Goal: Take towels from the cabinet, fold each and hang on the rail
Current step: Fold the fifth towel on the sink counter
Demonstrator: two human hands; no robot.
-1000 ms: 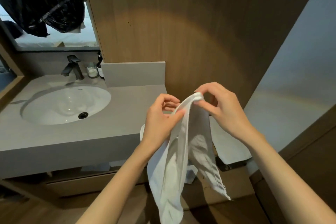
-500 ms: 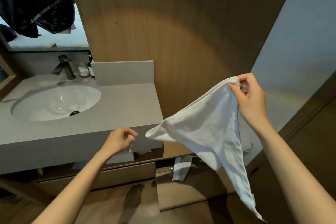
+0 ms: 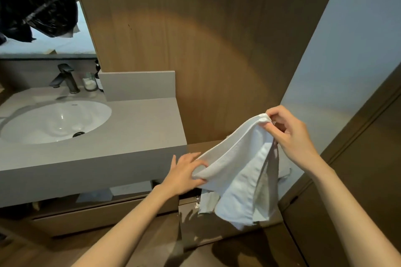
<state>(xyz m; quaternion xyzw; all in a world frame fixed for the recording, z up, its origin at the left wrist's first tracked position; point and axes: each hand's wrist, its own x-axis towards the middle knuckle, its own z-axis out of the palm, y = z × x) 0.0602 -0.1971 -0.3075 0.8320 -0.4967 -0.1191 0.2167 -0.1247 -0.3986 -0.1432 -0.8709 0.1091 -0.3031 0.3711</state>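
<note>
Both hands are on one white towel [image 3: 240,171], held in the air to the right of the vanity, in front of the wood-panelled wall [image 3: 195,50]. My right hand [image 3: 290,136] is the higher one, over on the right; its thumb and fingertips are pinched closed on a bunched corner of the cloth. My left hand [image 3: 184,173] sits lower and nearer the counter, fingers curled around the opposite end of the towel, just off the counter's right front corner. Between the two grips the top edge of the towel runs taut on a slope, rising from left to right, and the rest hangs down in loose folds below it, ending in a rounded drape well above the floor.

Behind the hanging cloth, lower down, I see more white fabric [image 3: 208,201] at the edge of the wooden cabinet [image 3: 188,208]; whether it is a second towel I cannot tell.

To the left lies the grey countertop [image 3: 138,128] with an oval white basin [image 3: 56,121] set into it. A dark tap [image 3: 65,78] stands at the far edge of the basin, with a small glass [image 3: 90,82] and a dark bottle [image 3: 98,78] just beside it. Above them, at far left, a dark plastic bag [image 3: 39,2] shows in the mirror [image 3: 71,43].
</note>
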